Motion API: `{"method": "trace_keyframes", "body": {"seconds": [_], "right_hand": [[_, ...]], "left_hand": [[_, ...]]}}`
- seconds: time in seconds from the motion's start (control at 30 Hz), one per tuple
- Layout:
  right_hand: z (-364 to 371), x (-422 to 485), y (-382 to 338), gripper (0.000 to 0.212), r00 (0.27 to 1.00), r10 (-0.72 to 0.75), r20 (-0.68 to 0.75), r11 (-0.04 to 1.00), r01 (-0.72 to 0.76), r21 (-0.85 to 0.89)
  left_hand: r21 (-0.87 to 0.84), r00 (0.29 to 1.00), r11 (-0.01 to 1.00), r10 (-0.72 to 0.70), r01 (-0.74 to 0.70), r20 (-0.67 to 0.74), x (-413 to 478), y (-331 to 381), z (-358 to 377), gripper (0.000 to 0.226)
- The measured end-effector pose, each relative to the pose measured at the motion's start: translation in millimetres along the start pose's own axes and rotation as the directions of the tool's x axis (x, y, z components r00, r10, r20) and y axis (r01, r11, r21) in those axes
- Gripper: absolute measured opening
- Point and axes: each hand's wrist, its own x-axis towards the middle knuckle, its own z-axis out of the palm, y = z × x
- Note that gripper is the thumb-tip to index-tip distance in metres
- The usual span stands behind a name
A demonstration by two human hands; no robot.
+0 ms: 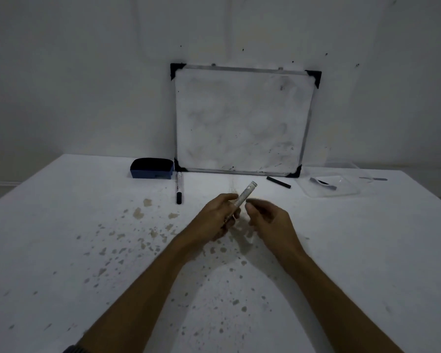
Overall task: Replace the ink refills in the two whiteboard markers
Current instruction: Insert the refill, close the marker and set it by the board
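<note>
Gripping a tilted marker (242, 198), the left hand (214, 217) faces the right hand's (268, 220) loosely pinched fingers (251, 207).

A plain, dim room set up as a bare workspace, more like a makeshift office or study corner than a home room. A small whiteboard (242, 121) with black corner caps leans against an unpainted-looking white wall (87, 72) speckled with dark marks. In front of the whiteboard a white desk (61, 250) is spotted with brownish stains. Just left of the whiteboard's lower corner sits a blue board eraser (152, 168), with a capped marker (179, 187) beside it. To the whiteboard's lower right stands a clear plastic tray (334, 186). No furniture or decoration shows beyond these.
</note>
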Motion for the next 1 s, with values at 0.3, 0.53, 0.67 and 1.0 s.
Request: {"method": "trace_keyframes", "body": {"seconds": [0.3,0.53,0.67,1.0], "right_hand": [[9.2,-9.3,-24.4,0.017,0.996,0.030,0.081,1.000,-0.031,0.008],[38.3,13.0,-50.8,0.028,0.986,0.141,0.086,0.981,-0.150,0.120],[60.7,48.6,-48.2,0.024,0.984,0.162,0.073,0.980,-0.152,-0.129],[140.0,131.8,-38.1,0.031,0.962,0.240,-0.128,0.822,-0.272,-0.501]], "left_hand": [[0.129,0.997,0.990,0.048,-0.056,0.065,-23.4,14.3,-15.3,0.041],[0.415,0.968,0.909,0.082,0.025,-0.239,-23.8,16.9,-80.8,0.061],[0.554,0.816,0.822,0.230,0.129,-0.531,-15.3,-24.9,-125.5,0.020],[0.556,0.773,0.830,0.327,0.040,-0.544,2.0,-50.9,-141.7,0.026]]}}
